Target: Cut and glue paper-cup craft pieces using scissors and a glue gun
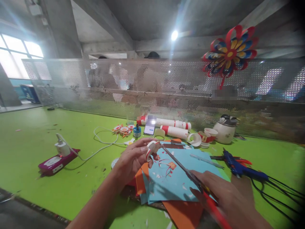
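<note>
Right now, near to far, as I read it off the head camera:

Right hand (228, 197): low in my view at the near right, fingers clenched around the red handles of the scissors (188, 173), knuckles up, wrist angled so the blades run up and left.
Scissors: long dark blades, their tip reaching the paper piece in my left hand; whether the blades are parted at the tip I cannot tell.
Left hand (135, 159): forearm coming in from bottom left, hand raised above the table, fingers pinching a small curled red-and-white cup piece (152, 149) between thumb and fingertips.
Risk, blade: I judge the tip sits very close to my left fingertips; a snip taken too deep could nick them.
Risk, piece: it is small and curled, held only by a pinch, so it could twist or slip as the blades bite and the cut would wander.
Paper (176, 181): blue sheets over orange ones, under both hands, strewn with red scraps.
Table (35, 190): green top.
Glue gun (238, 167): blue, just right of the paper, black cords trailing away.
Charger (60, 149): left, well apart, white cable looping off.
Cups (173, 127): red-and-white stacks lying flat further back, a phone (150, 126) beside them.
Pinwheel (230, 52): on the mesh screen, far right.
</note>
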{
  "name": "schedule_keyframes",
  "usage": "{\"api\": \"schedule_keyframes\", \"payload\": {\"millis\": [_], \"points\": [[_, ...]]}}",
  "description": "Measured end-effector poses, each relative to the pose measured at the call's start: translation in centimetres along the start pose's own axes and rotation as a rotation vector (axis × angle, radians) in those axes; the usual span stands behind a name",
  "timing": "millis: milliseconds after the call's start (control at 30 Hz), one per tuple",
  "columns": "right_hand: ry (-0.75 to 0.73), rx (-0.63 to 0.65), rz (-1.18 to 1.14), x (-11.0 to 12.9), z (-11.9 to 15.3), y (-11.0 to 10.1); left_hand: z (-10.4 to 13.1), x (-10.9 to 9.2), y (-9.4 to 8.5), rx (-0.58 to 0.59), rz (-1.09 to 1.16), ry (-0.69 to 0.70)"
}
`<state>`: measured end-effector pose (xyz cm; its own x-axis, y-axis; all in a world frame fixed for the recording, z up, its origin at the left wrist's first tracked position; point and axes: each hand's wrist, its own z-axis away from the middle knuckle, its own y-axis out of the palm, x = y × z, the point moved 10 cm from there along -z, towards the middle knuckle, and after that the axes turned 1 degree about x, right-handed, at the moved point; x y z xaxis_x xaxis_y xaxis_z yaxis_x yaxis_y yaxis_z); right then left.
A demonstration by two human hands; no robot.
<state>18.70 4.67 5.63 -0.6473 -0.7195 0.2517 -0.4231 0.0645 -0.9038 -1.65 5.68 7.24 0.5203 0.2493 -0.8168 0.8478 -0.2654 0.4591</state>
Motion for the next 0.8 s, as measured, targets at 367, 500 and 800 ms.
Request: {"api": "schedule_keyframes", "payload": {"millis": [367, 500, 800], "points": [[0.025, 0.002, -0.031, 1.0, -0.4, -0.4, 0.1, 1.1, -0.2, -0.038, -0.030, -0.089], [0.012, 0.011, -0.035, 1.1, -0.2, -0.2, 0.0, 1.3, 0.0, -0.020, -0.035, -0.106], [0.066, -0.147, 0.020, -2.0, -0.4, -1.2, 0.0, 1.0, 0.4, 0.035, 0.163, -0.105]]}}
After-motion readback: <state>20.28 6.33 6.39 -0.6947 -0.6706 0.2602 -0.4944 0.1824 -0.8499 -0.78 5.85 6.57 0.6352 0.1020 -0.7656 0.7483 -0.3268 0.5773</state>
